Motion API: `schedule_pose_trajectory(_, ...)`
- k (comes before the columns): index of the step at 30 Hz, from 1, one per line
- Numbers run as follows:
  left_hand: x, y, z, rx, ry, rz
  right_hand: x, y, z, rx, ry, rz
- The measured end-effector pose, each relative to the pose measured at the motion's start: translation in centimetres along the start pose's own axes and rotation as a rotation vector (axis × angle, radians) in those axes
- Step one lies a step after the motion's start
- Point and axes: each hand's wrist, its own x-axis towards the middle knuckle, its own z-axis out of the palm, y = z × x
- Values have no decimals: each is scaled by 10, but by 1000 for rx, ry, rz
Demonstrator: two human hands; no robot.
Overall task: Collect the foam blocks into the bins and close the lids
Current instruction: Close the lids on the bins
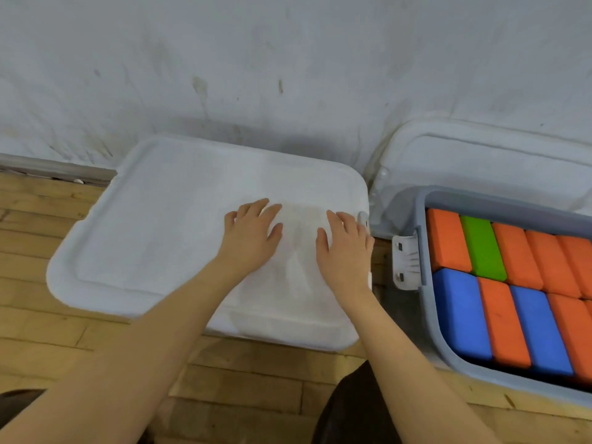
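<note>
Both hands lie flat with fingers spread on the white lid (179,238) of the near bin: the left hand (251,233) toward its middle, the right hand (344,248) by its right edge. Just beside it, the grey bin (431,318) sits uncovered, packed with orange, blue and green foam blocks (499,312), its own lid (480,161) propped against the wall (288,59). Pressing only near one side could leave the far corners unseated, so the lid may pop loose.

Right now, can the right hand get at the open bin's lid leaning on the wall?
Probably yes. The right hand lies flat on the closed lid, and the leaning lid stands just beyond it, above the open bin, with nothing between.
</note>
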Motion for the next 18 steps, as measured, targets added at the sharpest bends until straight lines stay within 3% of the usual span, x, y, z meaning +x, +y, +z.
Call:
schedule_pose_trajectory(4, 5, -66, -45, 121, 81, 23, 17, -73, 26, 113, 3, -149)
schedule_pose_trajectory(11, 4, -201, -91, 172, 144, -163, 46, -198, 94, 141, -139, -265)
schedule_pose_trajectory(18, 5, -288, -71, 44, -45, -358, 41, -247, 152, 3, -147, -285)
